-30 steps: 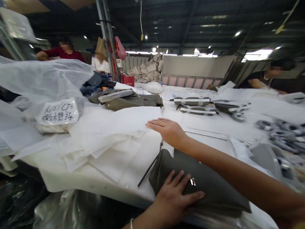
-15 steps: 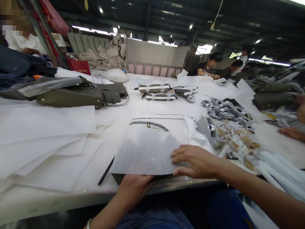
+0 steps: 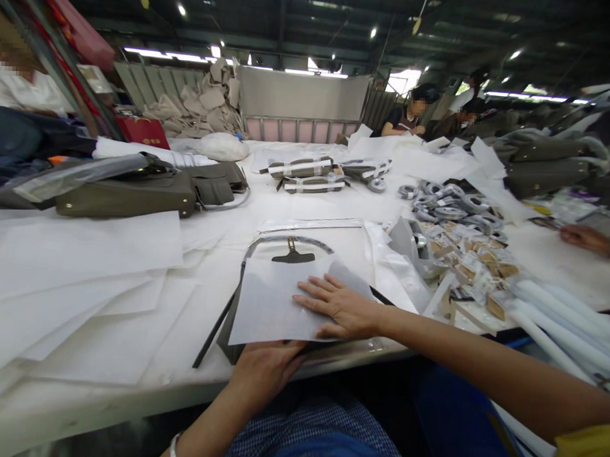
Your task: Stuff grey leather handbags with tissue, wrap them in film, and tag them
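Observation:
An olive-grey handbag [image 3: 227, 336] lies at the table's near edge, mostly hidden under a white translucent paper sheet [image 3: 262, 300]. Its wrapped handle [image 3: 257, 240] arches out at the far side, and a dark olive tab with a metal buckle [image 3: 293, 256] shows just above the sheet. My right hand [image 3: 339, 310] rests flat on the paper's right half, fingers spread. At the bag's near edge, my left hand [image 3: 267, 370] grips the bag from below the sheet's border; some of its fingers are out of sight. A dark strap [image 3: 214, 332] sticks out at the left.
Stacked white sheets [image 3: 107, 301] cover the left of the table, with olive bags [image 3: 126, 194] behind. Wrapped straps [image 3: 314, 182] lie further back. Grey rolled coils [image 3: 450, 207] and small tagged pieces [image 3: 484, 258] are heaped right. A co-worker's hand [image 3: 585, 238] is at far right.
My right hand has moved left onto the paper and flattened there. The sheet sits lower at its far side, so the buckled tab and more of the handle show. My left hand stays near the bag's edge.

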Tool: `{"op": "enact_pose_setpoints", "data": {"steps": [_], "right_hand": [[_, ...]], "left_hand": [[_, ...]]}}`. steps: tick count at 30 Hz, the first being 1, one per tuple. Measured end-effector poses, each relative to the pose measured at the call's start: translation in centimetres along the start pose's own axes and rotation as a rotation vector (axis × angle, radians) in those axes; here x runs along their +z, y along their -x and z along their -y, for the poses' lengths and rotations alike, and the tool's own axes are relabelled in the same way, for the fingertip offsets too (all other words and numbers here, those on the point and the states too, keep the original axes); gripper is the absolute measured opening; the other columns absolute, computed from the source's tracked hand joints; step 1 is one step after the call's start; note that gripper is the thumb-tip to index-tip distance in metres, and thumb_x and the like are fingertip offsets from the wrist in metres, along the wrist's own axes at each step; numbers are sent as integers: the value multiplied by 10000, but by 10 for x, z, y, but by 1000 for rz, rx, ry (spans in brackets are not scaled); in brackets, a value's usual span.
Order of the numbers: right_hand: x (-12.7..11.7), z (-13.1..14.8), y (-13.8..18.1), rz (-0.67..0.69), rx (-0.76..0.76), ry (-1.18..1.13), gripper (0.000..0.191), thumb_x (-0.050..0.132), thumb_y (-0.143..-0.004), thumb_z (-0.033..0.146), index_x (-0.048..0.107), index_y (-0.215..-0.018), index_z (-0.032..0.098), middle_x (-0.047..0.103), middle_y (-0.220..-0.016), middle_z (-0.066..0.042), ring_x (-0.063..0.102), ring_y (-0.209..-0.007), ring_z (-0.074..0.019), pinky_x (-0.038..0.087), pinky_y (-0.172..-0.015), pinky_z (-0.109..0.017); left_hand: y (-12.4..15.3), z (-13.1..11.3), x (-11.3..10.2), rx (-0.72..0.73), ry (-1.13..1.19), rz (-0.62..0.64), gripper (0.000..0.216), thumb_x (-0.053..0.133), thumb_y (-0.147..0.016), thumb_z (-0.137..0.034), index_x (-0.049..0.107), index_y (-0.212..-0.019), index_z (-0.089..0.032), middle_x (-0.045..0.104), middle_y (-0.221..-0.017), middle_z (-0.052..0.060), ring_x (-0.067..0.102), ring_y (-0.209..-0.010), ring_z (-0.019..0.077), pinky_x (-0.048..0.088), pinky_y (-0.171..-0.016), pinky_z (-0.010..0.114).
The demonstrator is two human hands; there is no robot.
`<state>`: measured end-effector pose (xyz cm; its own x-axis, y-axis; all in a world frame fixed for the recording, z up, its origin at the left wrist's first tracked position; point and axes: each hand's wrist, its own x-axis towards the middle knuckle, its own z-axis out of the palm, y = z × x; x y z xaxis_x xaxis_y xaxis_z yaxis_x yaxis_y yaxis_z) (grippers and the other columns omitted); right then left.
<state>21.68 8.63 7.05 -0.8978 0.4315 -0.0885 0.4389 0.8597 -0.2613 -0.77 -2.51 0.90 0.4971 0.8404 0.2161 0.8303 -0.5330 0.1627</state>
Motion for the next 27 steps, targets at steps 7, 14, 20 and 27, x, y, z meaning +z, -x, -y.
{"op": "enact_pose_setpoints", "data": {"steps": [7,14,20,27], "right_hand": [[-3,-5,-10,-2,-169,18,683,476,-955,556,232,-1546,315,219,-1610,-101,191,-1475,-361,132,-1152,-642],[5,-9,-9,-41,-226,43,670,474,-958,551,244,-1542,315,280,-1591,-91,209,-1473,-342,140,-1161,-622],[7,-11,-8,-85,-235,27,652,480,-960,539,270,-1534,311,314,-1578,-93,235,-1466,-337,168,-1150,-623],[11,-14,-7,-91,-224,-11,665,517,-955,495,270,-1535,284,295,-1585,-107,209,-1474,-329,110,-1164,-621]], "left_hand": [[5,3,12,35,-92,-184,474,539,-946,-393,462,-1414,-395,681,-1230,20,666,-1068,266,503,-1003,445],[8,3,11,56,-182,-245,530,564,-931,-367,423,-1442,-375,565,-1393,67,542,-1255,342,414,-1083,567],[25,-34,-46,108,-125,-137,379,454,-959,-221,556,-1323,-193,690,-1182,106,677,-1035,245,587,-870,356],[-37,-18,-69,94,80,-179,360,408,-1001,-284,527,-1327,-189,635,-1290,93,606,-1179,214,520,-1004,364]]}}
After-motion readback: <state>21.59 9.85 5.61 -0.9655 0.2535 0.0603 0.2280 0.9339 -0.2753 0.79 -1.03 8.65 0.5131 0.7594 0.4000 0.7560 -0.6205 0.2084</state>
